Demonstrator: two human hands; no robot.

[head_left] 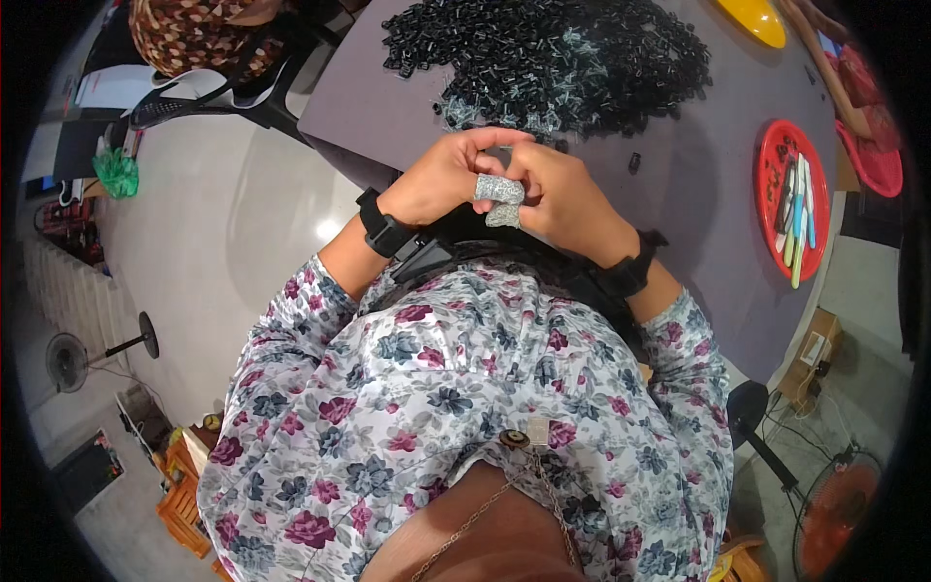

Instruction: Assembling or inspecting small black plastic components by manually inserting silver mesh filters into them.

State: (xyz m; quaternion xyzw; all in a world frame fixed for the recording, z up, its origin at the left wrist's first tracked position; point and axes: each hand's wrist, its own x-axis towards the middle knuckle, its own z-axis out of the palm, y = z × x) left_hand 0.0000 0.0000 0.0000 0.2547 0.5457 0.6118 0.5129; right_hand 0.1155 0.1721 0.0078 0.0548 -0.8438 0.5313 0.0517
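Observation:
My left hand (438, 181) and my right hand (574, 211) meet at the near edge of the table, fingertips pinched together. Whatever small thing they hold between them is hidden by the fingers. Silvery-grey patterned wraps (498, 188) cover what look like the thumbs. Just beyond my hands spreads a large heap of small black plastic pieces (543, 44), with clear pieces (567, 97) mixed in at its middle and near side. One black piece (634, 162) lies apart, to the right of my right hand.
A red tray (765, 184) on the table's right side holds several pens (796, 209) and some small dark pieces. Behind it, at the far right, lies a yellow dish-like object (754, 17). Another person's arm (819, 56) reaches in there. A chair (208, 97) stands at the far left.

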